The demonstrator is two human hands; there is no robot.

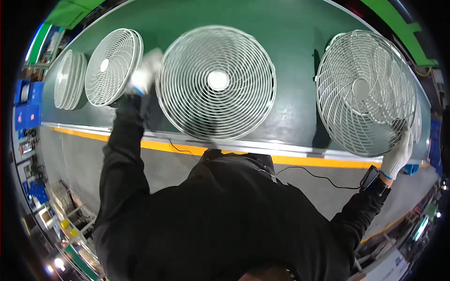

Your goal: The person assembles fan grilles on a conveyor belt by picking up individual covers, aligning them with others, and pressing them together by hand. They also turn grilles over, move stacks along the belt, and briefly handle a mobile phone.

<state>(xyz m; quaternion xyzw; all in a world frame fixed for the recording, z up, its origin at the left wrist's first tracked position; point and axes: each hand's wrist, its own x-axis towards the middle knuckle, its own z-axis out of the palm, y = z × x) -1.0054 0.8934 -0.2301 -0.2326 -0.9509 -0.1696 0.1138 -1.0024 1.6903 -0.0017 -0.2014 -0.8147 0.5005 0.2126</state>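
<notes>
A round white fan grille (243, 107) with concentric rings lies in the middle of the green table. My left hand (147, 70), in a white glove, is blurred between this grille's left edge and a stack of white grilles (110, 86); its fingers cannot be made out. At the right, a round wire fan guard (361, 89) is tilted, with white fan blades partly showing through its wires. My right hand (401, 147), also gloved in white, has its fingers closed around the guard's lower right rim.
Another stack of white grilles (70, 79) stands at the table's far left. The green tabletop (295, 122) has a metal front edge with a yellow strip (300, 161) below. A thin black cable (318, 176) hangs before me. Blue bins (28, 105) are beyond the left end.
</notes>
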